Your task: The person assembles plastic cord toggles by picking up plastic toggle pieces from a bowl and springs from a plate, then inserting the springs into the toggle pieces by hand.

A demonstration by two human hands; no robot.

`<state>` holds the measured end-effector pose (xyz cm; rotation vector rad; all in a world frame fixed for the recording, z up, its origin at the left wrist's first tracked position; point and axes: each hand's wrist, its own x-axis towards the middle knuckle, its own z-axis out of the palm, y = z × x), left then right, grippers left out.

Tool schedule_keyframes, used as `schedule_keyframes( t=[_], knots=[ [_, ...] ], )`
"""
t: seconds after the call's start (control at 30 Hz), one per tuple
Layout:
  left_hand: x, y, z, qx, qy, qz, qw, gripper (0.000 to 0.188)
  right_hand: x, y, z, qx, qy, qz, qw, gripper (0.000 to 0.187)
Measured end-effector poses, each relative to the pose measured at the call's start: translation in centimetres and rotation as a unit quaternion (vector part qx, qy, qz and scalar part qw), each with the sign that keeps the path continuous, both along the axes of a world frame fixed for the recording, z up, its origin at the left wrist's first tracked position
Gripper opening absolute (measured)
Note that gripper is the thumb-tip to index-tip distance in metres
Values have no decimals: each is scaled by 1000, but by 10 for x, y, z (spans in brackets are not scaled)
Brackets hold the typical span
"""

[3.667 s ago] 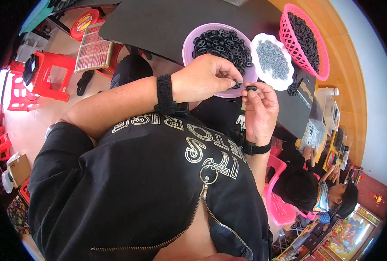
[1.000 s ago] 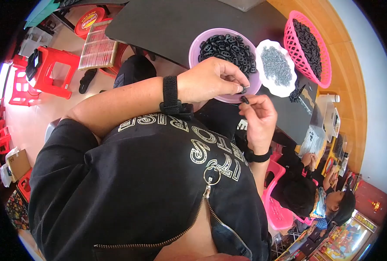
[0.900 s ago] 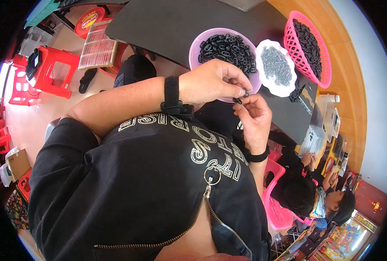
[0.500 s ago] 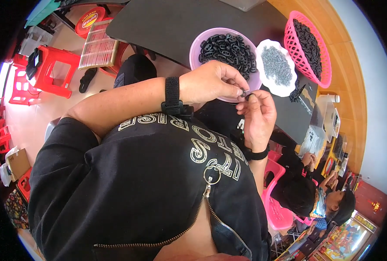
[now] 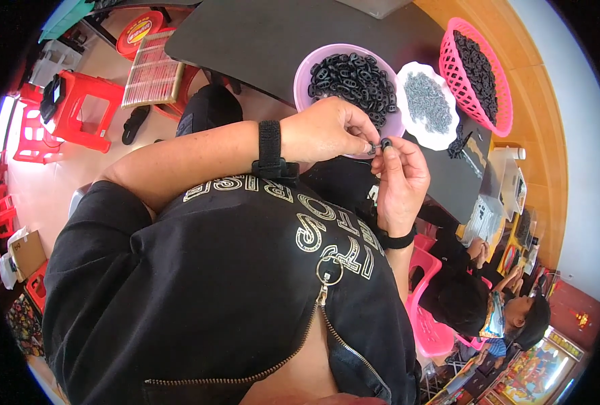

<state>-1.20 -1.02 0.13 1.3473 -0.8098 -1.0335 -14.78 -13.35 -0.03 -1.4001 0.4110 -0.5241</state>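
My left hand is closed in a pinch on a small dark part, with a thin pale metal bit showing at its end. Facing it, my right hand grips a small black plastic piece between thumb and fingers. The two parts meet or nearly meet; contact is too small to tell. Just beyond my hands stands a purple bowl of black oval plastic pieces with holes. Beside it, a white scalloped plate holds many short silvery metal pieces, perhaps springs.
A pink lattice basket of small black parts stands at the table's far right. Red stools and a slatted seat are at left. Another person sits at right near a pink chair.
My hands have shifted slightly, drawing the two small parts a little apart, and the black piece in my right hand shows more fully. The bowl, plate and basket look almost unchanged.
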Motion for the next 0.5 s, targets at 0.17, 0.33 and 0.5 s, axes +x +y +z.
schedule_keyframes(
  t=[0.17,0.33,0.5],
  knots=[
    [-1,0,-2,-3,-8,5,1000,16,0,1,0,-32,13,-9,999,13],
    [0,0,9,33,-46,9,998,16,2,1,1,-78,31,-22,996,14],
    [-1,-3,1,1,5,18,1000,16,1,2,0,-89,37,-12,995,19]
  ],
)
